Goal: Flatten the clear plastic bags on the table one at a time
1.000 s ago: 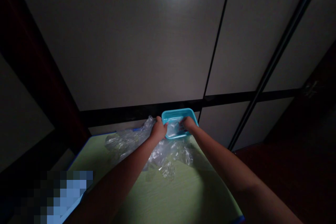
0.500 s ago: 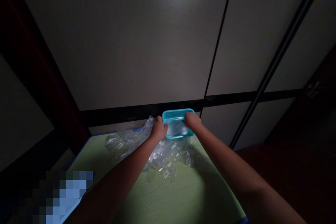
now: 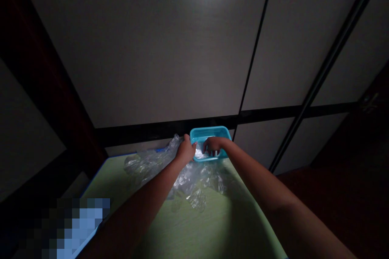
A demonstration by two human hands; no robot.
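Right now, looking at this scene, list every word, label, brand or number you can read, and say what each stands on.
There are none to read.
Blue basket: no lettering can be made out.
Clear plastic: only creases and glare show.
Green tabletop: no text visible.

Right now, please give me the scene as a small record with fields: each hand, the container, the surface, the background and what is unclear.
left hand: at the left end of the turquoise container, thumb over its rim
right hand: inside the container, fingers pointing down
container contents: shiny clear material
surface: pale green tabletop with blue edging
on surface: crumpled clear plastic, left of and in front of the container
background: grey panels with dark strips
light: dim
unclear: whether the right hand grips anything
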